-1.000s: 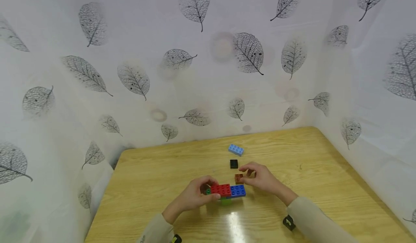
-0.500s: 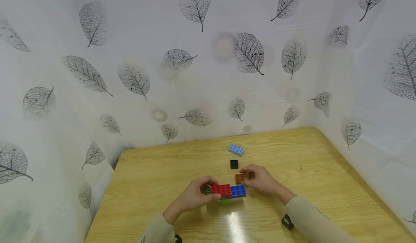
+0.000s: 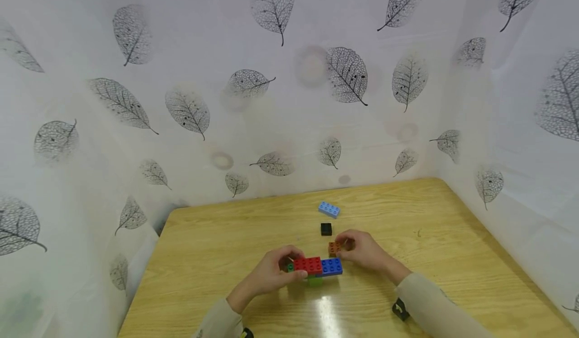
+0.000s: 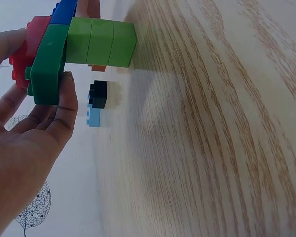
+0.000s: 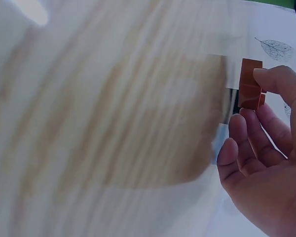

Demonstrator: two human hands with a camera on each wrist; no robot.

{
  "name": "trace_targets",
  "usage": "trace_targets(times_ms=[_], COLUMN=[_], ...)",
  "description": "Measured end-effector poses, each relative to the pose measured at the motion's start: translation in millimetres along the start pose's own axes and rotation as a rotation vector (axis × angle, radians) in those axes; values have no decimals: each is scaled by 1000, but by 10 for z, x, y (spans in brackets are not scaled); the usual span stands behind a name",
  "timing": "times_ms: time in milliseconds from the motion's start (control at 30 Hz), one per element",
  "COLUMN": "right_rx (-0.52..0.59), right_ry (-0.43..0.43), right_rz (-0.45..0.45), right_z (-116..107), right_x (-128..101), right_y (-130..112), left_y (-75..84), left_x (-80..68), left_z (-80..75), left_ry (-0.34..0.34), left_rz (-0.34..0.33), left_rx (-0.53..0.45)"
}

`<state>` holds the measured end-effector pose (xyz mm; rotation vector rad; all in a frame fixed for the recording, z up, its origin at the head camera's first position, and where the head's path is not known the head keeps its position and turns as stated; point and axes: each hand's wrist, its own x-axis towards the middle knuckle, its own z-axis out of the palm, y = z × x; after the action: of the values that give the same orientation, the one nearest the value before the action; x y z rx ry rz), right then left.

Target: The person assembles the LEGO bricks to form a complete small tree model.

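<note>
At desk (image 3: pixel 217 247) centre, left hand (image 3: pixel 270 273) grips the block stack (image 3: pixel 315 267); right hand (image 3: pixel 364 250) pinches the brown brick (image 3: pixel 333 248) just behind it. Advice: align studs squarely, press straight down, brace the stack firmly.

Light blue brick (image 3: pixel 328 209), black brick (image 3: pixel 326 229), wooden table (image 3: pixel 217 242), leaf-print curtain (image 3: pixel 190 107)

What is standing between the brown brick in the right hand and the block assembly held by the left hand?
Nothing visible. The brown brick, pinched by the right hand, sits just behind the block assembly that the left hand grips; the black brick lies farther back.
</note>
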<state>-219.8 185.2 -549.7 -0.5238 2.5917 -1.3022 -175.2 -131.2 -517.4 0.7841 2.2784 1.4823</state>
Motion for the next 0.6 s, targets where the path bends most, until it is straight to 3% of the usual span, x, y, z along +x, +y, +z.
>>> trace_targets(times_ms=[600], right_rx=[-34], right_ry=[16], right_rz=[-124], right_z=[-138], right_x=[-86], right_y=[-357], left_y=[0], left_x=[-2], left_z=[7], left_ry=[3], left_rz=[-9], left_rx=[6])
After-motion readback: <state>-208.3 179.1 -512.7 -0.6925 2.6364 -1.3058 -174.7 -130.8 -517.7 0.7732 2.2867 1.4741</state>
